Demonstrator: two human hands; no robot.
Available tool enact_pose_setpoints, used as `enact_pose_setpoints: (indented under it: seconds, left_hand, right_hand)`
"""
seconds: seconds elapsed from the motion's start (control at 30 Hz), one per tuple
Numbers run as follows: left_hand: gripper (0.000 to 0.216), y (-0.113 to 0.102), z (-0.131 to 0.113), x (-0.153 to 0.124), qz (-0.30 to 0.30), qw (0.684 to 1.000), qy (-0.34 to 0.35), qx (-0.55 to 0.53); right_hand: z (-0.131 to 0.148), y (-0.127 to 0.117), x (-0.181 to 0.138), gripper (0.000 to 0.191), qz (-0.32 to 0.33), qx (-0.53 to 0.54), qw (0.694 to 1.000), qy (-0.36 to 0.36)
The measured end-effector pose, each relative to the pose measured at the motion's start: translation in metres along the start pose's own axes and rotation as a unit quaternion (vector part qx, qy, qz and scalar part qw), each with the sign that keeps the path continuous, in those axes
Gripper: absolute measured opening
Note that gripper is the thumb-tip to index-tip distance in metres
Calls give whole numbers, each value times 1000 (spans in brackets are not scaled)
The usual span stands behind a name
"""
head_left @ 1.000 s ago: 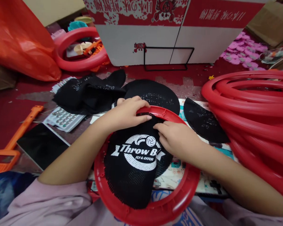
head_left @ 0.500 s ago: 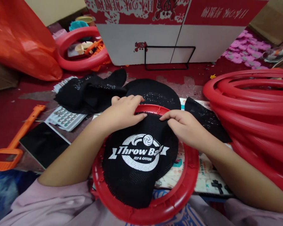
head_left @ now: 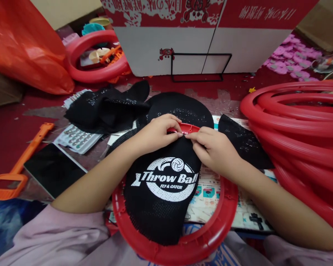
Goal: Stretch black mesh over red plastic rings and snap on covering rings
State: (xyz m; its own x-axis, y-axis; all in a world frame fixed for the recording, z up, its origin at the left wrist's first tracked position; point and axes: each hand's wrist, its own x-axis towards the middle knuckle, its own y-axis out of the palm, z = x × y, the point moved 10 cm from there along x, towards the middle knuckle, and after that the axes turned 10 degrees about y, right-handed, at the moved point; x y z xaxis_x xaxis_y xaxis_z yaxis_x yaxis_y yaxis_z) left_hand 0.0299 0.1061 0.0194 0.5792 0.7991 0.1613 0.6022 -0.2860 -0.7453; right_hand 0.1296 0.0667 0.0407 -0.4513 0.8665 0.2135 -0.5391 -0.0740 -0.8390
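Note:
A red plastic ring (head_left: 229, 207) rests against my lap and the board's edge, with small pegs along its inner rim. Black mesh fabric (head_left: 152, 218) printed "Throw Ball Fly & Catch" covers its left and middle; the right part of the opening is uncovered. At the ring's far rim, my left hand (head_left: 165, 131) pinches the fabric's edge between thumb and fingers. Close beside it, my right hand (head_left: 213, 146) pinches the same edge, fingertips nearly meeting the left's. More black mesh pieces (head_left: 180, 105) lie just beyond the ring.
Stacked red rings (head_left: 294, 140) stand at right. Crumpled black fabric (head_left: 105, 107), a calculator (head_left: 77, 138), a tablet (head_left: 54, 170) and an orange plastic handle (head_left: 19, 166) lie left. A white-and-red carton (head_left: 194, 40) with a black wire frame (head_left: 201, 54) stands at the back.
My left hand has slid right along the far rim toward my right hand, which has shifted slightly left. The fabric's right side has drawn leftward, baring more of the ring's opening.

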Motion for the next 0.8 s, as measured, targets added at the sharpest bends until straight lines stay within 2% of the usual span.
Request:
enact_pose_setpoints:
  seconds: [0.17,0.37,0.47,0.6,0.8]
  left_hand:
    - [13,2,5,-1,-7,1000,-16,-9]
    - [12,6,1,1,-3,996,-16,83]
    - [14,8,2,1,3,995,-23,94]
    - [14,8,5,1,6,996,-37,86]
    - [12,4,9,2,-22,994,-69,87]
  right_hand:
    - [-5,6,1,36,3,-71,997,20]
    - [-2,12,0,37,-11,-176,984,9]
    - [-1,14,0,37,-18,-208,978,6]
    - [-3,19,1,33,5,-232,973,13]
    - [-3,23,0,32,47,-279,958,43]
